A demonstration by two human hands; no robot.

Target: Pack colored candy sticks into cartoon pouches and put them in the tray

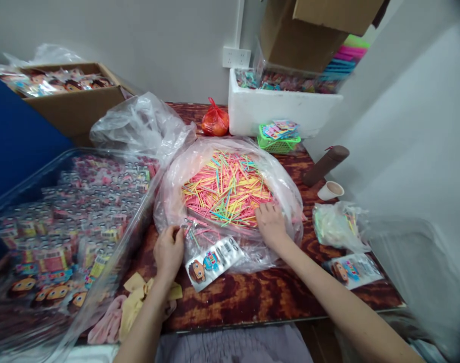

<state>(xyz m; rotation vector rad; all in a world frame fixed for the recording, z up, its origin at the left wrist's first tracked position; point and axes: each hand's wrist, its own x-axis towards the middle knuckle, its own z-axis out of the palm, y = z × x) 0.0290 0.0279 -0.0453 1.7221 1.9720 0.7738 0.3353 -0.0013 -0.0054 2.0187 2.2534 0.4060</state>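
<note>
A large clear plastic bag (286,189) lies spread on the table, its rim rolled out around a heap of thin pink, yellow and green sticks (228,189). My right hand (271,224) rests at the near right of the heap, fingers curled down onto the sticks, fingertips partly hidden. At the bag's near left edge, my left hand (170,252) is closed, thumb and fingers pinched by clear plastic; what they hold I cannot make out. Between my hands lies a white packet with a cartoon face (214,262), against the bag's near edge. A few loose sticks show beside it.
Left stands a clear bin (129,237) of small packets, with yellow and pink cloth (133,305) nearby. Behind are a cardboard box (78,103), a red bag (215,121), a foam box (283,108) and a green basket (279,145). Right: a bottle (326,165), a cup (330,190), another packet (354,270).
</note>
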